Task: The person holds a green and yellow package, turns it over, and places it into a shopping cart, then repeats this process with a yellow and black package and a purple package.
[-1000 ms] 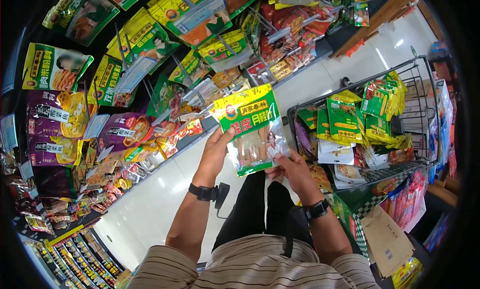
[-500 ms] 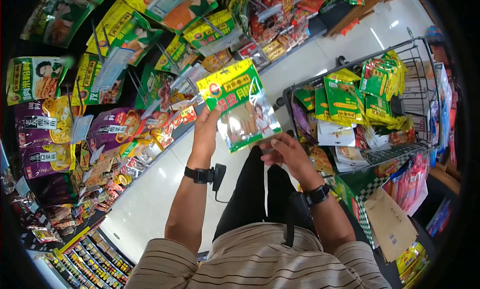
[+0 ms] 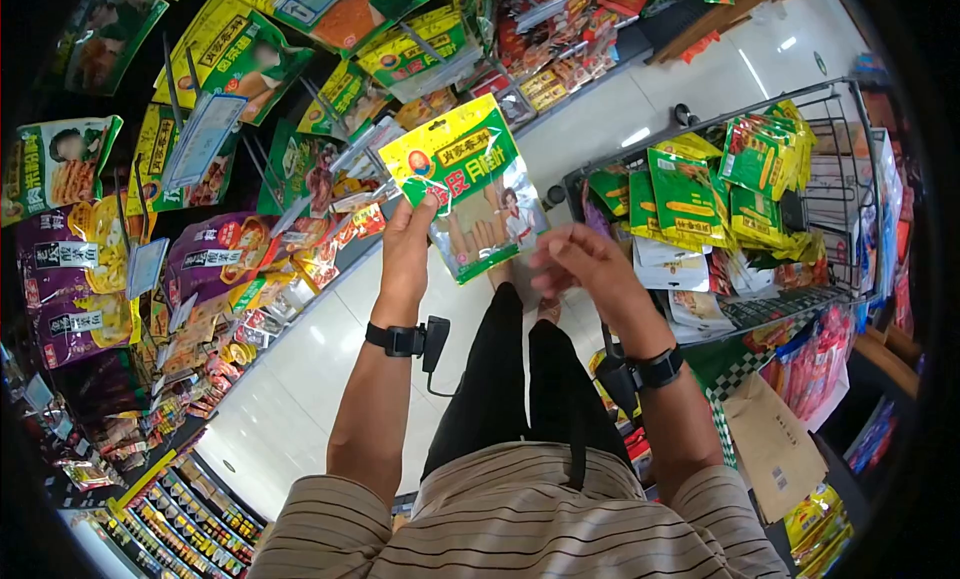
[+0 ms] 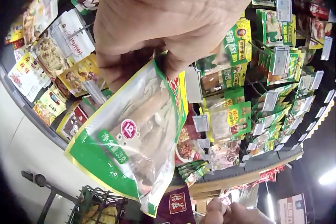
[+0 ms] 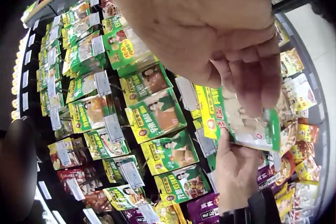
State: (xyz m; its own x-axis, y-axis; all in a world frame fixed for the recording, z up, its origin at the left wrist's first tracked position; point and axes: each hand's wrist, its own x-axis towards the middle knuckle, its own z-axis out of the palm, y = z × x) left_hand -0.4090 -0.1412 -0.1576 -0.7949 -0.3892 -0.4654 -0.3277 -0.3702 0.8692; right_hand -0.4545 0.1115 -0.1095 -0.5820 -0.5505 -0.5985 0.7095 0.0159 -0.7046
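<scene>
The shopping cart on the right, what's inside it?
The shopping cart holds green and yellow snack packets stacked upright, with white and purple packets below. What lies at the bottom is covered by that pile.

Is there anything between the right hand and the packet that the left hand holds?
Nothing: in the head view a bare gap separates the right hand from the packet, held by the left hand.
</scene>
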